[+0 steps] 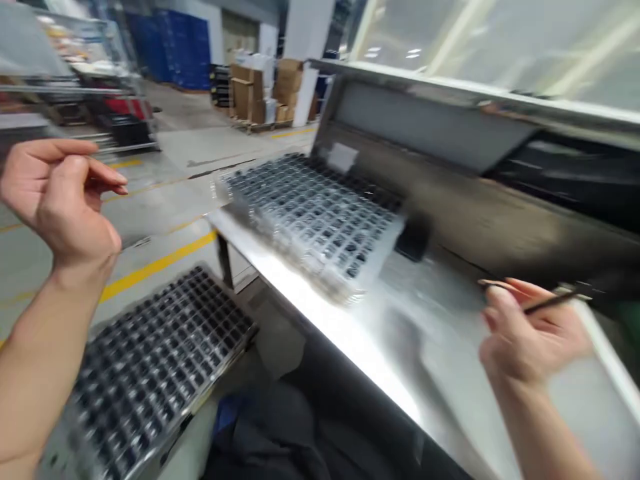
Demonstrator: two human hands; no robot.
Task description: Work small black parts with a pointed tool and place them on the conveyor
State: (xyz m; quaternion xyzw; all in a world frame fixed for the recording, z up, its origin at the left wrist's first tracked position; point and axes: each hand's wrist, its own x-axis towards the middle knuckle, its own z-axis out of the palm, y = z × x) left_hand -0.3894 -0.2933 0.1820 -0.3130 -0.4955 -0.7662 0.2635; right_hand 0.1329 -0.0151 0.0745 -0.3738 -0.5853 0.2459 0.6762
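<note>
The left hand (70, 200) is raised in the air at the left side of the view, with the fingers softly bent and the palm partly open, and I see nothing held in it. The right hand (530, 333) is above the right part of the metal worktop (350, 333); its fingers are closed around a thin dark tool (545, 303), but the blur does not let me tell which kind of tool it is. On the worktop, between the two hands in the view, lies the upper tray (385, 253), which is clear and has many small cells in rows, with dark pieces inside. Just beside its right edge there is a black object (414, 240), and a white sheet (343, 157) is at the far side of this tray. The lower tray (203, 393), also with rows of cells and dark pieces, is at the lower left, beside the worktop and lower than it. A yellow line (160, 263) runs on the floor behind the lower tray. Farther back are cardboard boxes (287, 83) and large blue containers (185, 50), rather blurred.
</note>
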